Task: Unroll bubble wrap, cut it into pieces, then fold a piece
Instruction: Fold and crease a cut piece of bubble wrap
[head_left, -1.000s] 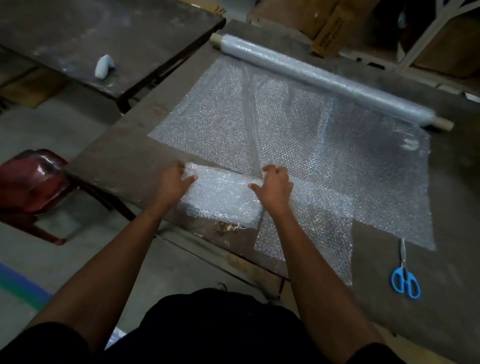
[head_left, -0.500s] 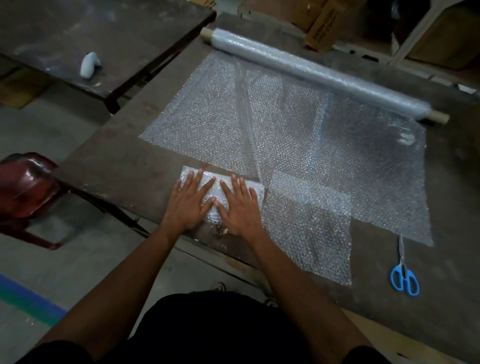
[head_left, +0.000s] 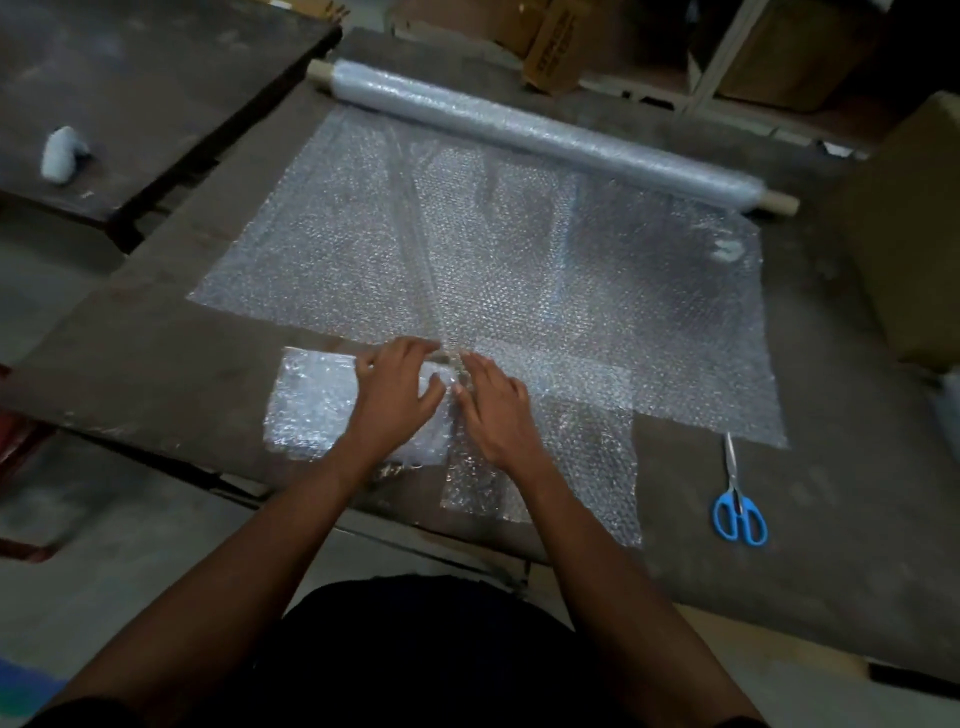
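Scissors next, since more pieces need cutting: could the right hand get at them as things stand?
Probably yes. The scissors lie in the open on the table, on the same side as the right hand, with nothing between them, though that hand is busy at the bubble wrap.

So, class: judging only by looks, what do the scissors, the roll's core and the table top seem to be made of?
Scissors: glossy blue handles, probably plastic; pale, shiny blades, likely steel.
Roll's core: matte tan tube end sticking out of the bubble wrap roll, apparently cardboard.
Table top: dull, dark brown, scuffed and stained; perhaps worn wood or board, but the dim light leaves it open.
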